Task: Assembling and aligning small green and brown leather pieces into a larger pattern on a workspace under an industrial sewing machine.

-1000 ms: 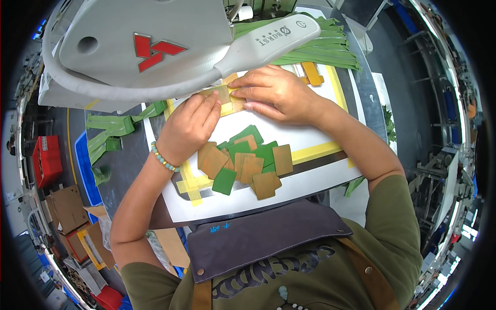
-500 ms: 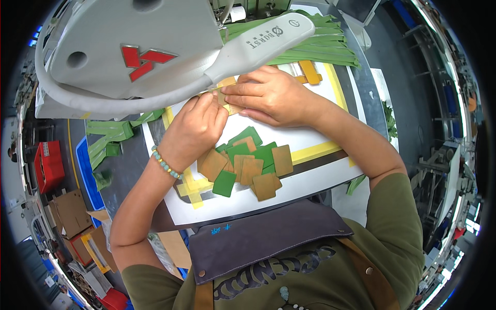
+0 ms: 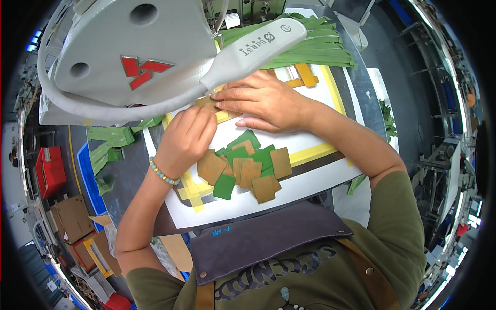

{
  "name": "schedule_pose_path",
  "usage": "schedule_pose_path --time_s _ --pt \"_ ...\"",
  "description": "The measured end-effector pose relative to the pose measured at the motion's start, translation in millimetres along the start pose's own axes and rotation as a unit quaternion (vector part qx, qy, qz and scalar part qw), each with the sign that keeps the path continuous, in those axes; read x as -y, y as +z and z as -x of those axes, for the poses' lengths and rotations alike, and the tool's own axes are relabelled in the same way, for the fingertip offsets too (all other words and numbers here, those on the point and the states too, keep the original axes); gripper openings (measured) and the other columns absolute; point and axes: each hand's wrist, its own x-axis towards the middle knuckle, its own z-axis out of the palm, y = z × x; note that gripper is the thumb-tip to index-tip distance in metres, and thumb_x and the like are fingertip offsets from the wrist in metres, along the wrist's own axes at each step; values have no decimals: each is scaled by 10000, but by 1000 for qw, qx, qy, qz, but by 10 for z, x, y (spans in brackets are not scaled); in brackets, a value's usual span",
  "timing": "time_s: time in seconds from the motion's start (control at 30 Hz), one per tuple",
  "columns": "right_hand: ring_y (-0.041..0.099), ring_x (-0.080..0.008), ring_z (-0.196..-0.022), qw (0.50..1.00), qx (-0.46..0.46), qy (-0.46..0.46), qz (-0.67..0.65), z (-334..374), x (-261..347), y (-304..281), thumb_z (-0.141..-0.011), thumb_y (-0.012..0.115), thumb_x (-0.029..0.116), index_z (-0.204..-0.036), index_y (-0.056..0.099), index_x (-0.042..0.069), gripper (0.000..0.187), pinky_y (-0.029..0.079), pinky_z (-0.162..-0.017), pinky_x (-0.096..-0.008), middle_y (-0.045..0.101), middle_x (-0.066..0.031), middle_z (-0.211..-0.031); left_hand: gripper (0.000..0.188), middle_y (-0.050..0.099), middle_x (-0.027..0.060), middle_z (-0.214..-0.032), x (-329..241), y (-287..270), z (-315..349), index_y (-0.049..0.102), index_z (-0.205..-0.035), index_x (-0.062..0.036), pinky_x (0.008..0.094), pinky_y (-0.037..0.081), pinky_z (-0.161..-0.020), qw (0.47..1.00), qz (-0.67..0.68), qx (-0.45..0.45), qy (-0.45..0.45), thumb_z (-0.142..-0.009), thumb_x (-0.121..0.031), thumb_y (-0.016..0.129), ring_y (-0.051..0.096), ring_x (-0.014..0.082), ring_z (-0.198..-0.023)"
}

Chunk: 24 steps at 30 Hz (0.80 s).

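A tan flat piece (image 3: pixel 206 102), probably leather, lies under my fingertips beside the grey machine head, which partly hides it. My left hand (image 3: pixel 188 132), with a beaded bracelet at the wrist, has its fingers curled closed at the near edge of that piece. From the other side my right hand (image 3: pixel 268 103) rests with its fingers stretched out, tips pressing on the piece, thumb apart. A yellow strip (image 3: pixel 223 115) shows between the hands. Closer to me, several loose rounded-corner pieces, tan (image 3: pixel 281 162) and green (image 3: pixel 224 186), lie overlapping on the white sheet (image 3: pixel 310 181).
The grey machine head (image 3: pixel 181 31) and its pale lamp (image 3: pixel 258 49) on a bent neck overhang the work area. Long green strips (image 3: pixel 310 44) lie at the back right, and more green strips (image 3: pixel 111 139) at the left. Yellow tape (image 3: pixel 315 154) borders the white surface.
Both hands have shifted slightly left, with the tan piece between them drawn further toward the machine. My left fingers now sit lower against its edge. The loose pile lies as before.
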Motion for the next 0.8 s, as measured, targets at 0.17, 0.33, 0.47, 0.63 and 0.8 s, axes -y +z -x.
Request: schedule_pose_path --time_s 0.17,0.33,0.47,0.63,0.8 --pt "548 -273 -1363 999 33 4 -14 -21 -4 -1 -1035 642 383 -1379 690 85 457 418 -1115 -467 659 -72 -1422 275 734 178 -1045 26 16 170 723 -1104 68 379 595 -746 995 31 -32 -90 -837 3 730 722 315 -876" --pt "558 -271 -1335 999 41 22 -21 -42 22 -15 -1017 661 425 -1350 714 85 479 420 -1102 -465 658 -71 -1427 365 742 189 -1095 49 61 140 733 -1205 74 392 615 -826 993 62 -68 -75 -844 21 715 743 334 -966" --pt "571 -273 -1287 998 52 29 -35 -124 53 -73 -1004 682 429 -1313 730 79 470 436 -1071 -454 671 -73 -1382 437 729 194 -1197 50 113 118 714 -1288 62 383 612 -897 992 90 -49 -70 -855 3 699 735 317 -1042" --pt "589 -287 -1244 998 54 5 -20 -142 25 21 -987 718 413 -1221 739 58 426 468 -1030 -445 675 -86 -1297 457 700 201 -1289 17 131 114 698 -1324 47 372 607 -923 993 90 -18 -76 -872 -25 690 723 301 -1084" --pt "634 -318 -1173 990 -40 83 -105 -105 3 -8 -1000 716 339 -1184 757 52 344 513 -1009 -448 693 -107 -1224 303 702 187 -1324 16 66 70 708 -1159 59 384 598 -838 996 32 -46 -64 -862 0 696 720 309 -1016"
